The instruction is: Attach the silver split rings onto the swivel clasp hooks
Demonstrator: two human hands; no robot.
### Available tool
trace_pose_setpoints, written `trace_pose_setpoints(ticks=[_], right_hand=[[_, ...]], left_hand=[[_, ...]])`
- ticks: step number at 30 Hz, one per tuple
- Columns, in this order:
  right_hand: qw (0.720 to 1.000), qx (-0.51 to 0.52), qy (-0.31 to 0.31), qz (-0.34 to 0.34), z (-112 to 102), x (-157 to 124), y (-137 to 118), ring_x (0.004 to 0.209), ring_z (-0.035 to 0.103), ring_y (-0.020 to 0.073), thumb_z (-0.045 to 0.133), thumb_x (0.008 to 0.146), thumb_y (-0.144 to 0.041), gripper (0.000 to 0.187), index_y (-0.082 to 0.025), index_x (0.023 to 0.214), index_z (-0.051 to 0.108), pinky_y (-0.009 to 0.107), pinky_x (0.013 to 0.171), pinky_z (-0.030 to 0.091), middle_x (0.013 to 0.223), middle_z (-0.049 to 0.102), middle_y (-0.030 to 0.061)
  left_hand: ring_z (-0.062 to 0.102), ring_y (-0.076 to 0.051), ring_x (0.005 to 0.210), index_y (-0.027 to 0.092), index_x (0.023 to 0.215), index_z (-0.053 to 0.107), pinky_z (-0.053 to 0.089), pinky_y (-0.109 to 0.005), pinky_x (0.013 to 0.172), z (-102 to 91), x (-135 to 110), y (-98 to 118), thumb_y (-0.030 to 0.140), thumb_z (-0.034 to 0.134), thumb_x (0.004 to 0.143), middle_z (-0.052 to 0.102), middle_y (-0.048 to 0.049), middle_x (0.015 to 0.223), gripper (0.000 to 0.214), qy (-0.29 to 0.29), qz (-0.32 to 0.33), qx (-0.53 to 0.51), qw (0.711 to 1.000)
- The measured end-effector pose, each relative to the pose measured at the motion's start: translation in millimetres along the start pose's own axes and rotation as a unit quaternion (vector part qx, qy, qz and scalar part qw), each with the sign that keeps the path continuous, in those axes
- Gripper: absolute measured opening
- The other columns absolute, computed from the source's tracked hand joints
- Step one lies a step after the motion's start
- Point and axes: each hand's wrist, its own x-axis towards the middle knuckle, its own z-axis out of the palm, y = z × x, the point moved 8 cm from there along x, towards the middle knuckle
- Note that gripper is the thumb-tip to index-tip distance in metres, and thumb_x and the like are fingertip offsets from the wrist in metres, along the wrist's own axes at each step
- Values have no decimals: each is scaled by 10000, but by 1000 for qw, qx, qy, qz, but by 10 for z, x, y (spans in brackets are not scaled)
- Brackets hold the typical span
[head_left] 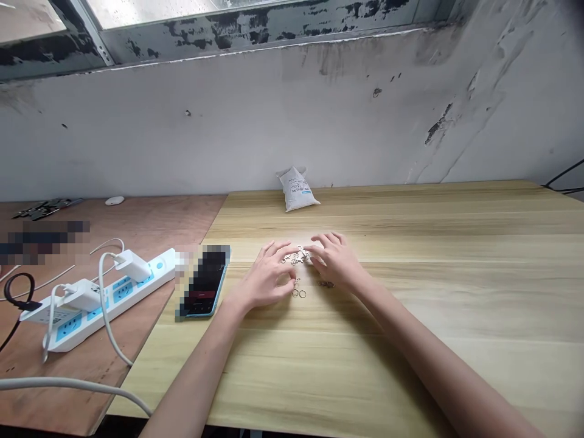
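A small heap of metal pieces (300, 255), some ring-like, lies on the light wooden table (456, 274) between my hands. My left hand (269, 277) is at its left side, palm down, with fingers curved and the thumb apart from them. Near that thumb are two thin metal rings (302, 294) side by side. From the right, my right hand (336, 260) reaches to the heap with its fingers apart; whether the fingertips touch a piece is too small to tell. A few more rings (326, 284) sit beneath my right hand, partly in shadow.
A white printed packet (298, 190) stands by the wall behind the heap. Left of my hands lies a phone (207, 283). On the reddish board (150, 219) is a power strip (118, 298) with chargers and white cables, one crossing the table's left edge.
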Motion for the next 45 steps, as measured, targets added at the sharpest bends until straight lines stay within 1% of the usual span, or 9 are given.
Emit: trace_pose_setpoints(ticks=[2,4,10,15,20,26,32,38,45], right_hand=[[999,-13,-19,-24,107,87,12,1095,549,270,554,875,-143,322,-253,1149,684,486,981,383,1205,634,116],[998,-12,-31,-47,167,131,31,1094,546,257,549,897,-161,272,-278,1084,708,467,968,379,1170,652,88],[997,-3,-20,-77,93,124,17,1013,563,224,553,928,-214,167,-219,857,704,431,980,365,1016,674,71],[998,5,-13,-53,45,56,34,946,574,214,497,942,-175,213,-196,814,666,432,979,359,948,672,68],[995,98,-7,-2,-23,-99,74,962,583,203,528,926,-207,134,-220,859,643,393,879,412,1022,665,48],[983,182,14,16,-166,-212,-30,1029,580,219,499,950,-253,151,-227,875,628,417,900,404,1072,656,69],[976,215,26,31,-181,-238,-28,1000,582,222,498,955,-271,161,-223,871,627,435,904,406,1050,659,72],[969,244,18,35,-170,-248,-57,1022,572,239,495,960,-275,166,-230,869,627,446,892,408,1043,658,77],[968,247,25,35,-171,-261,-36,1007,567,228,510,956,-256,138,-220,876,616,443,903,411,1029,659,67]], left_hand=[[381,-260,1387,250,742,694,266,-524,1170,12,8,-4,204,626,814,551,7,1387,109,0,1,-4,1000],[395,-262,1376,250,722,695,294,-519,1155,23,16,2,217,647,815,564,1,1371,110,-2,4,-11,1000],[404,-264,1368,252,729,700,347,-503,1113,31,24,48,222,666,815,571,-1,1362,97,-12,9,-35,999],[425,-261,1340,245,779,699,308,-517,1127,24,29,-35,245,621,860,604,-25,1301,113,14,-9,-2,1000],[439,-257,1320,252,918,707,246,-536,1149,-3,30,-119,265,603,884,606,-43,1273,111,66,-52,29,996],[489,-254,1258,270,891,726,342,-487,1062,33,47,-67,322,620,893,625,-29,1235,119,81,-83,-41,992],[498,-233,1235,264,833,714,336,-444,1043,25,58,-40,272,635,885,642,-7,1202,95,101,-75,-63,990],[492,-233,1242,265,817,710,303,-455,1069,55,52,-44,279,652,870,634,-5,1206,80,96,-74,-73,990],[493,-238,1239,251,820,702,329,-465,1061,-28,60,-57,236,650,870,641,-5,1211,75,108,-91,-90,986]])
